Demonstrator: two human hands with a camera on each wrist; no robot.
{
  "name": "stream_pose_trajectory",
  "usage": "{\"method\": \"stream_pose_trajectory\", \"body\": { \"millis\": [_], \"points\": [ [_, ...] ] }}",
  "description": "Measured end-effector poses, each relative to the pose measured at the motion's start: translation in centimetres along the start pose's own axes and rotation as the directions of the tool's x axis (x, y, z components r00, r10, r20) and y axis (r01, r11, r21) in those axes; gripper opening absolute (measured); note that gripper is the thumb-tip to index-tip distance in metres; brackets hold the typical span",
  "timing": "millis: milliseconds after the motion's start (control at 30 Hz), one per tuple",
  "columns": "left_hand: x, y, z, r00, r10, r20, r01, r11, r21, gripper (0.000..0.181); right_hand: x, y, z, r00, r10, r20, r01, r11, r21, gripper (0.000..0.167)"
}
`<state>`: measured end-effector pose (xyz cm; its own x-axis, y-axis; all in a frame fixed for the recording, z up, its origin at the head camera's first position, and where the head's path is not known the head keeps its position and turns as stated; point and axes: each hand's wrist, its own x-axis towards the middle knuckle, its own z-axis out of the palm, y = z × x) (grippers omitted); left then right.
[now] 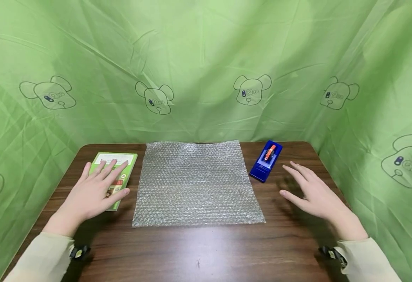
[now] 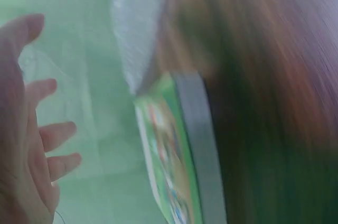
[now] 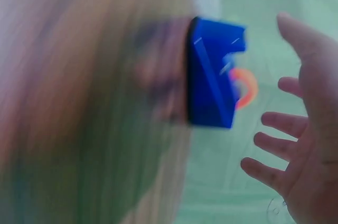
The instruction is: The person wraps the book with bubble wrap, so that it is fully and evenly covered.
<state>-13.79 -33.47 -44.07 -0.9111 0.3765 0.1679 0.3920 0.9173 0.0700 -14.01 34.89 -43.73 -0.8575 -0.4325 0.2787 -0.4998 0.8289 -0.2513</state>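
Green cloth (image 1: 199, 47) surrounds a wooden table (image 1: 199, 254) holding bubble wrap (image 1: 195, 184), a green book (image 1: 119, 183) and a blue tape dispenser (image 1: 262, 169).
The bubble wrap, flat in the middle, should be light, limp and a little slippery, best taken by two corners; the green book, left of it, looks stiff and moderately heavy, best gripped across its long edges; the blue tape dispenser, right of it, looks like hard plastic, best held by its sides, clear of the orange tape roll (image 1: 270, 152). The left hand (image 1: 91, 192) hovers over the green book, hiding part of it, fingers spread and holding nothing; the right hand (image 1: 313, 192), beside the blue tape dispenser, has its fingers loosely apart, also without a hold. The bubble wrap separates the two smaller things.
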Motion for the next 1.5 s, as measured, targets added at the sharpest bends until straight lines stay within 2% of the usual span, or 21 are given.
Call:
{"method": "stream_pose_trajectory", "body": {
  "millis": [67, 200, 300, 400, 533, 667, 800, 900, 1067, 1200, 1333, 1500],
  "points": [
    [0.6, 0.9, -0.1, 1.0, -0.019, -0.012, 0.019, 0.999, -0.035, 0.089, 0.8, -1.0, 0.2, 1.0, -0.004, -0.02, 0.005, 0.999, 0.037, 0.085],
    [1.5, 2.4, 0.0, 0.999, -0.023, -0.047, 0.019, 0.996, -0.088, 0.091, 2.1, -3.0, 1.2, 0.999, -0.001, -0.048, 0.006, 0.994, 0.106, 0.081],
    [2.1, 3.3, 0.4, 0.997, -0.02, -0.07, 0.011, 0.992, -0.126, 0.089, 2.9, -4.3, 2.1, 0.999, -0.006, -0.048, 0.013, 0.989, 0.148, 0.076],
    [2.8, 4.3, 0.9, 0.997, -0.023, -0.08, 0.008, 0.984, -0.18, 0.081, 3.4, -5.3, 3.0, 1.0, -0.006, -0.02, 0.009, 0.984, 0.18, 0.063],
    [3.9, 5.6, 2.0, 0.997, -0.026, -0.078, 0.002, 0.957, -0.289, 0.073, 4.1, -6.0, 4.0, 1.0, -0.006, 0.017, 0.002, 0.973, 0.23, 0.047],
    [5.0, 6.7, 3.3, 0.998, -0.002, -0.068, -0.024, 0.929, -0.37, 0.076, 4.9, -6.6, 5.3, 0.999, -0.016, 0.041, 0.003, 0.955, 0.295, 0.045],
    [6.1, 7.8, 4.1, 0.999, 0.019, -0.035, -0.032, 0.913, -0.407, 0.081, 5.6, -7.3, 6.3, 0.998, -0.029, 0.061, 0.007, 0.946, 0.324, 0.046],
    [6.6, 8.5, 4.4, 1.0, 0.027, -0.012, -0.029, 0.912, -0.409, 0.084, 6.1, -7.8, 6.8, 0.997, -0.025, 0.075, 0.001, 0.95, 0.313, 0.046],
    [6.7, 8.9, 4.9, 0.999, 0.032, 0.017, -0.022, 0.907, -0.42, 0.086, 7.1, -8.7, 7.7, 0.993, 0.009, 0.114, -0.043, 0.951, 0.307, 0.051],
    [6.7, 8.7, 5.6, 0.998, 0.059, 0.032, -0.038, 0.89, -0.454, 0.085, 7.6, -9.3, 8.3, 0.989, 0.033, 0.146, -0.079, 0.945, 0.318, 0.056],
    [6.9, 8.3, 6.5, 0.996, 0.086, 0.028, -0.063, 0.879, -0.473, 0.085, 7.7, -9.6, 8.6, 0.985, 0.047, 0.166, -0.101, 0.938, 0.33, 0.059],
    [7.3, 8.1, 7.4, 0.992, 0.123, 0.009, -0.104, 0.878, -0.467, 0.085, 7.7, -9.9, 9.1, 0.98, 0.047, 0.192, -0.112, 0.932, 0.344, 0.065]
  ]
}}
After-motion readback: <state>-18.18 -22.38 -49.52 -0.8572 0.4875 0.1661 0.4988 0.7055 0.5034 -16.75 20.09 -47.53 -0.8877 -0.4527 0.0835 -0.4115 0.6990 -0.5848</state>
